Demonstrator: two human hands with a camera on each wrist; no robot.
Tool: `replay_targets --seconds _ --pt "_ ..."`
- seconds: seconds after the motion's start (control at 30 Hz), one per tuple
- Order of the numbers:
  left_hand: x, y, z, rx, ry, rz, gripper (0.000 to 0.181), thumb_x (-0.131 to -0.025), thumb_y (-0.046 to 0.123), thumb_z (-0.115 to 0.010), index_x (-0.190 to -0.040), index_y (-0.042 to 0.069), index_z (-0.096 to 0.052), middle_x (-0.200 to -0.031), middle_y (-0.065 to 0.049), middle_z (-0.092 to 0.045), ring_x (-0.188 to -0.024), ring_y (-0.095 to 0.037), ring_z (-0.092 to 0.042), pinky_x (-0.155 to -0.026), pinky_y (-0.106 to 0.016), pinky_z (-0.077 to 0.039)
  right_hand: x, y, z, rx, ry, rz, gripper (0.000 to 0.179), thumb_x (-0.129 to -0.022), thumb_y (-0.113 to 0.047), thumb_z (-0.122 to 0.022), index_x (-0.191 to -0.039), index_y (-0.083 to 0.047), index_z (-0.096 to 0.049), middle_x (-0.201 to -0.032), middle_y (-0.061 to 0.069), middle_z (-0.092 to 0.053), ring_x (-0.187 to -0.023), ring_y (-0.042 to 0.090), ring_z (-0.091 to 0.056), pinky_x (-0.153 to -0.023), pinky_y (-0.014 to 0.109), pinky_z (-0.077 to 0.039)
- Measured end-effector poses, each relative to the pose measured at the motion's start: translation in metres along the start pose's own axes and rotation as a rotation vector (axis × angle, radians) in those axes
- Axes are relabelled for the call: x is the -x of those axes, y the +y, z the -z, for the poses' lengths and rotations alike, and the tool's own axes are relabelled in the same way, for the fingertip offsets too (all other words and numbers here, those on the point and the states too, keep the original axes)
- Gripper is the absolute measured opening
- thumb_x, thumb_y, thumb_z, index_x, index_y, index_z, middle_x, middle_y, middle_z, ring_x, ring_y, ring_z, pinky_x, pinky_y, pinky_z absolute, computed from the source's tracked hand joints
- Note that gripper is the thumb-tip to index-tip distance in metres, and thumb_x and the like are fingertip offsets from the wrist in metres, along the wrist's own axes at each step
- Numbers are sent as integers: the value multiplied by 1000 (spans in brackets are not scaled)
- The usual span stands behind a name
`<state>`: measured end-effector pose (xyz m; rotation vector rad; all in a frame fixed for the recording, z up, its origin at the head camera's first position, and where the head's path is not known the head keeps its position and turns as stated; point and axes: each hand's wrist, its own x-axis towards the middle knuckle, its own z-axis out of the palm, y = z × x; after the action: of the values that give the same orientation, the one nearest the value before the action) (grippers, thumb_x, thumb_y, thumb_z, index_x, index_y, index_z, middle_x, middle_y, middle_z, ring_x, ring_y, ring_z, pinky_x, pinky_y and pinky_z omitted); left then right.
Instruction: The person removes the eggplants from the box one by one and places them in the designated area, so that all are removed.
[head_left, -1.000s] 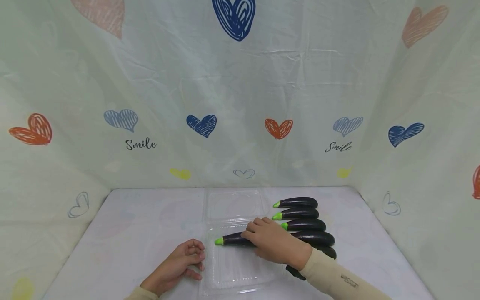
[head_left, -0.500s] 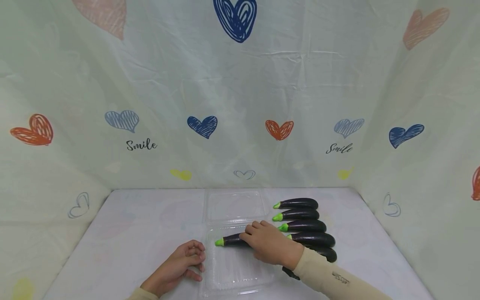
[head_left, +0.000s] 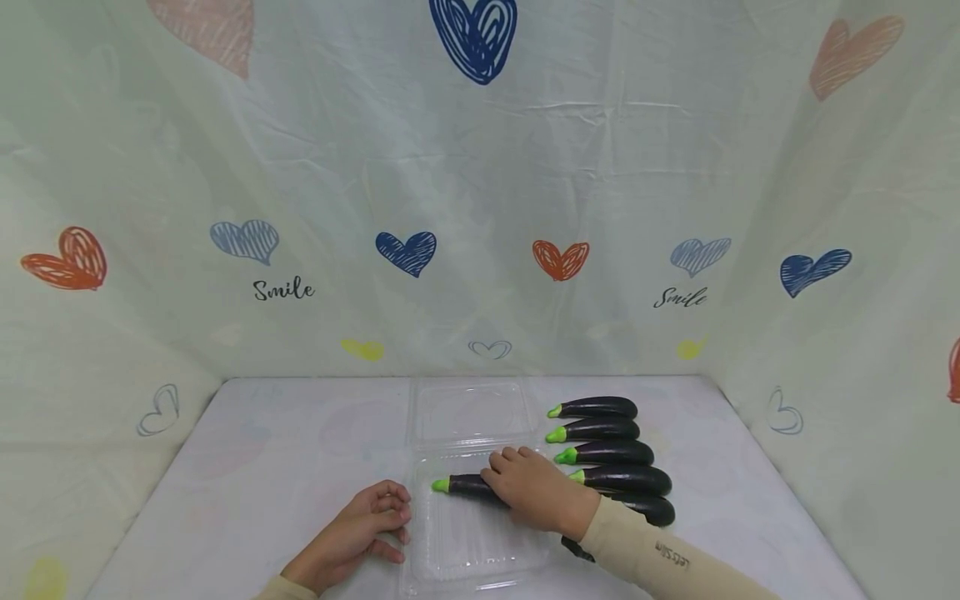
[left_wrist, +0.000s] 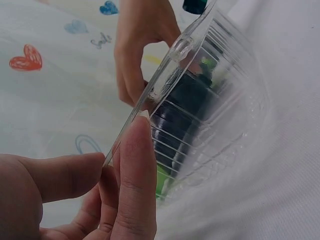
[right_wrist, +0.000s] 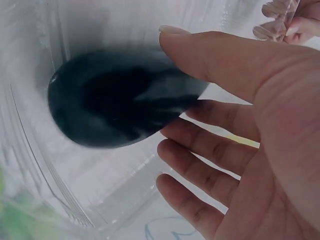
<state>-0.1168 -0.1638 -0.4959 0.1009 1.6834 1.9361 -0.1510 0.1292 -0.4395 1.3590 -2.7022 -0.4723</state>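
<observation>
A clear plastic clamshell container (head_left: 480, 554) lies open on the table, its lid (head_left: 471, 410) folded back. Inside the base is a dark eggplant (head_left: 468, 486), green stem end to the left. My right hand (head_left: 542, 493) holds this eggplant from above, hiding much of it in the head view. In the right wrist view, the thumb and fingers are on either side of the eggplant (right_wrist: 105, 100), whose rounded end sticks out. At the container's left edge is my left hand (head_left: 371, 527). The left wrist view shows its thumb and fingers pinching the clear rim (left_wrist: 131, 117).
Several more eggplants (head_left: 626, 478) lie in a row to the right of the container, stems leftward. Another dark end (head_left: 576, 548) shows under the right forearm. A heart-printed cloth (head_left: 480, 308) hangs around the white table (head_left: 300, 450).
My right hand has moved slightly left and down in the head view. The eggplant in it has turned slightly and its body sits lower. The left hand stays at the rim.
</observation>
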Motion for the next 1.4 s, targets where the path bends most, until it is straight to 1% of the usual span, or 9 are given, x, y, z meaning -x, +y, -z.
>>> replay_targets --seconds 0.13,0.27,0.47,0.57,0.7,0.87,1.1,1.2,1.4 --pt "0 0 0 1 -4 -5 17 -105 6 -60 -118 1 -49 -92 -1 -56 -83 -16 -64 -65 -29 -63 0 -3 -1 -21 -33 -6 52 -80 -30 -92 -125 -17 -68 -113 -3 -67 -102 13 -62 -89 28 -55" --pt "-1 -1 1 1 -10 -9 18 -105 6 -60 -119 1 -49 -92 -1 -56 -83 -16 -64 -66 -29 -64 0 -5 -3 -51 -42 2 47 -80 -25 -91 -121 -19 -69 -109 -6 -71 -100 12 -63 -89 28 -55" --pt "-1 -2 1 -5 -12 -10 19 -105 7 -59 -119 1 -48 -93 -1 -56 -84 -16 -63 -66 -29 -64 3 -8 -2 -42 -41 27 42 -78 -27 -93 -113 -22 -69 -103 -10 -71 -96 9 -62 -84 25 -52" --pt "-1 -2 1 -9 -10 -9 19 -105 7 -59 -120 1 -48 -93 -1 -56 -84 -16 -63 -66 -29 -64 5 -7 0 -56 -42 26 42 -79 -27 -92 -114 -21 -69 -105 -10 -71 -98 9 -62 -86 25 -52" --pt "0 -3 1 -10 -4 -7 19 -105 6 -60 -119 1 -48 -94 -2 -56 -83 -17 -63 -66 -30 -64 8 -5 5 -84 -39 19 44 -81 -27 -90 -120 -21 -69 -111 -9 -71 -104 10 -62 -92 27 -53" --pt "0 -3 1 -17 3 -7 19 -105 6 -60 -119 1 -48 -94 -2 -56 -83 -17 -63 -66 -30 -64 16 1 15 -142 -12 -5 46 -83 -27 -90 -123 -21 -69 -115 -8 -70 -110 11 -62 -99 29 -53" --pt "0 -2 0 -24 9 2 20 -105 6 -60 -120 0 -48 -94 -2 -56 -84 -17 -63 -67 -30 -64 35 13 29 -199 91 -11 49 -83 -24 -91 -125 -19 -68 -117 -6 -69 -114 15 -62 -101 33 -54" --pt "0 -2 0 -23 5 -2 20 -105 6 -60 -120 1 -48 -93 -1 -56 -84 -17 -63 -67 -30 -64 44 17 31 -249 117 -17 52 -82 -23 -92 -127 -18 -68 -118 -7 -69 -116 15 -62 -103 34 -54" --pt "0 -2 1 -22 2 -5 19 -105 6 -60 -119 1 -48 -93 -1 -55 -84 -17 -63 -66 -30 -63 61 21 36 -327 144 -71 53 -82 -22 -92 -129 -17 -69 -119 -7 -70 -117 15 -63 -103 39 -56"
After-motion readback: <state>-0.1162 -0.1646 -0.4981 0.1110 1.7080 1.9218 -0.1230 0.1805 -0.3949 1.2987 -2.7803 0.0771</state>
